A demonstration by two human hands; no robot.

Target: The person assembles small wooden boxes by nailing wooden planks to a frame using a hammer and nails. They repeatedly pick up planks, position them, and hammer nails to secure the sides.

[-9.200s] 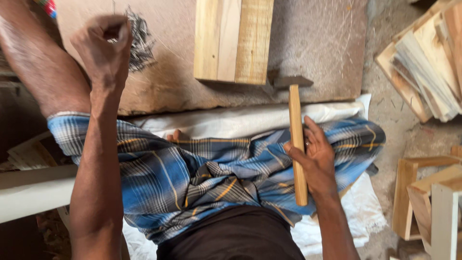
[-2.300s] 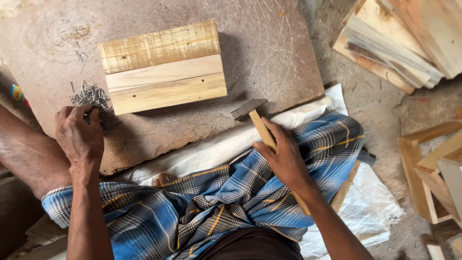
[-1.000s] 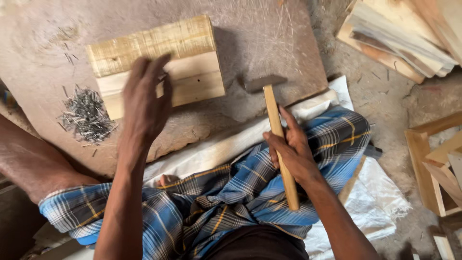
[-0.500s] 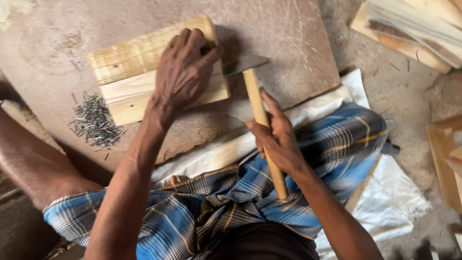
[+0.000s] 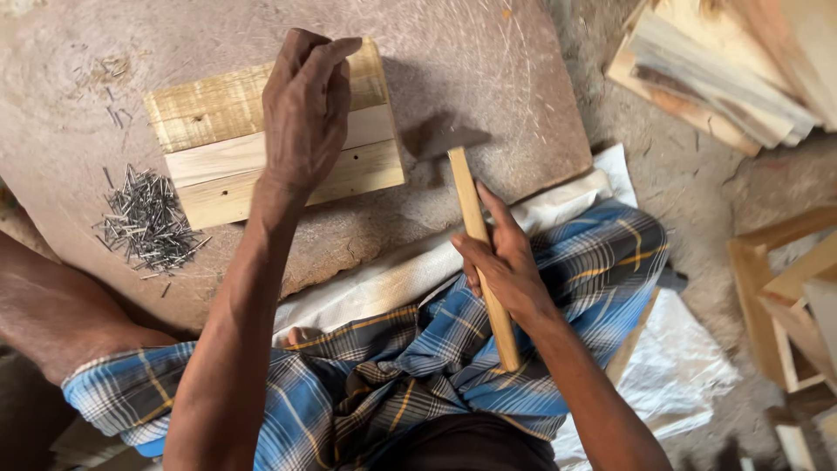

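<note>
Left hand shifted up onto plank panel, upper centre, fingers pinched, contents unclear; right hand still gripping hammer, head now beside panel; nailing setup likely.

Bare arms, checked wrap

The person is wearing a wrap cloth around the waist and legs, and it is showing a plaid of blue and grey-white crossed by thin orange and yellow lines (the folds are bunching at the lap). Both arms are going bare from shoulder to wrist, with no sleeves, and the left hand and right hand are wearing no gloves, rings or watch. One bare knee is showing at the left.
</note>
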